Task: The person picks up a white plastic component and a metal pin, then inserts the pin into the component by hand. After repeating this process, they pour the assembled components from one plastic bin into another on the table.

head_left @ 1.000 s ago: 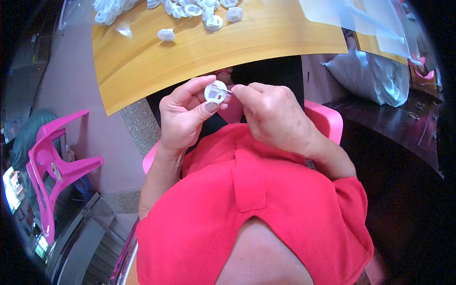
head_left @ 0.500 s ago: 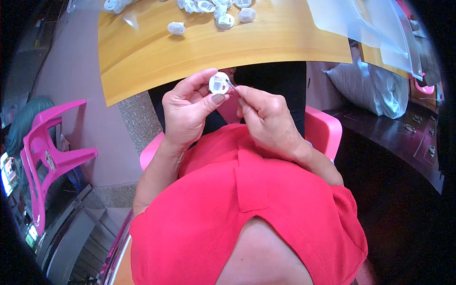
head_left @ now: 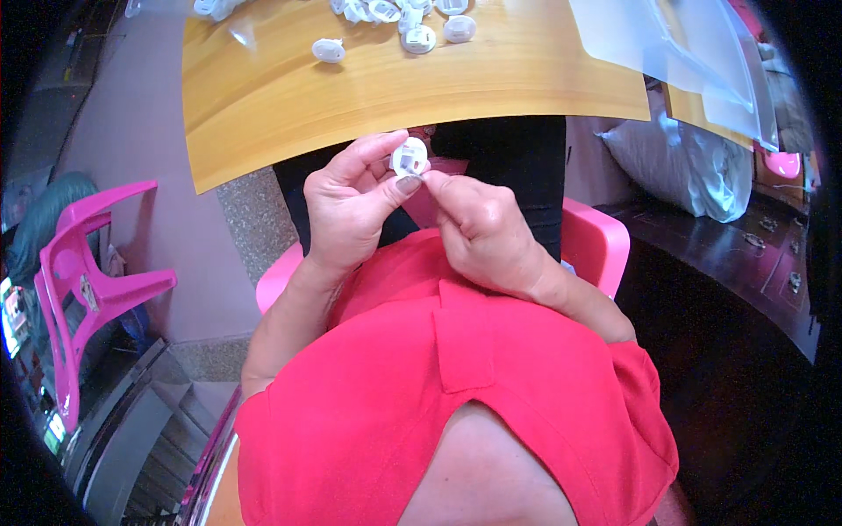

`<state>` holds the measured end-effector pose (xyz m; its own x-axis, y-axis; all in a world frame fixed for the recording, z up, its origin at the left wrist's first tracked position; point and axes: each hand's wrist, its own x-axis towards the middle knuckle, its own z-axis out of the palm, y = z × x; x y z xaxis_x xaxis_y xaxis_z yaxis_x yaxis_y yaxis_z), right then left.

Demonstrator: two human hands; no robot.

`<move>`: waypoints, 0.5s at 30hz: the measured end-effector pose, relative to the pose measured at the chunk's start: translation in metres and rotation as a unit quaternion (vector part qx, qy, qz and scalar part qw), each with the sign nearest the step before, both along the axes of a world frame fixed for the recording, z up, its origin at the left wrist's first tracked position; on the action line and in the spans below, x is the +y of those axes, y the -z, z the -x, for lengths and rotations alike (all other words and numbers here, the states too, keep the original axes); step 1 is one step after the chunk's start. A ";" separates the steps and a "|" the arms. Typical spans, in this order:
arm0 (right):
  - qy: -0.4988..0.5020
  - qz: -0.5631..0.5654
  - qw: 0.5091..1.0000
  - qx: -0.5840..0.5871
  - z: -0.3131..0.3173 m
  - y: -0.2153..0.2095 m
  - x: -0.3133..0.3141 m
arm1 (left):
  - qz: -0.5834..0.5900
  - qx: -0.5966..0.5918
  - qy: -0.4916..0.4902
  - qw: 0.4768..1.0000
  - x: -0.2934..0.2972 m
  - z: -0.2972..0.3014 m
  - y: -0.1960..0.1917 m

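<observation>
Shirt: nearest the camera we see a red shirt [head_left: 456, 394] filling the lower frame, forearms coming up out of it
Chair: we sit on a pink chair [head_left: 596, 245], its edge showing either side of the body
Left hand: left hand [head_left: 351, 206] closed on the white plastic piece [head_left: 409, 159], thumb on its near side and fingers curled round the far side
Right hand: right hand [head_left: 482, 232] pinched shut, fingertips pressed to the lower right edge of the piece; whether it grips a small pin or just the piece itself we cannot tell
Piece vs grip: the piece sits at the left fingertips, not in the palm, held up in the air just below the table edge, right fingertips touching it from the side
Progress: we judge this one is mid-work, with both hands on it and not yet set down
Table: wooden table [head_left: 368, 96] just beyond the hands, edge curved by the lens
Done or waiting: a cluster of white pieces [head_left: 412, 17] lies at the far edge of the table, one stray piece [head_left: 329, 50] to its left; we cannot tell finished from unfinished from here
Left to do: we judge plenty remains, going by that pile
Far right: clear plastic bags [head_left: 667, 44] on the table corner, a stuffed clear sack [head_left: 693, 167] on the floor behind
Far left: a second pink chair [head_left: 88, 280] stands well apart
</observation>
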<state>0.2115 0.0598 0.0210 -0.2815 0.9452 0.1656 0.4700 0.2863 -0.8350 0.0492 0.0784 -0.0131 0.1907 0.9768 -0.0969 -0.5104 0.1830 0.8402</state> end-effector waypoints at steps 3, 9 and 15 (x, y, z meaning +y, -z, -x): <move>-0.027 -0.025 0.997 -0.066 0.000 0.002 -0.002 | -0.009 0.022 0.000 1.000 -0.001 -0.001 0.002; 0.005 -0.044 0.995 -0.089 -0.007 -0.007 0.003 | -0.019 0.013 -0.006 1.000 0.001 0.000 -0.006; -0.002 -0.020 0.997 -0.081 -0.006 -0.006 0.002 | -0.021 0.017 0.007 1.000 -0.001 0.000 -0.004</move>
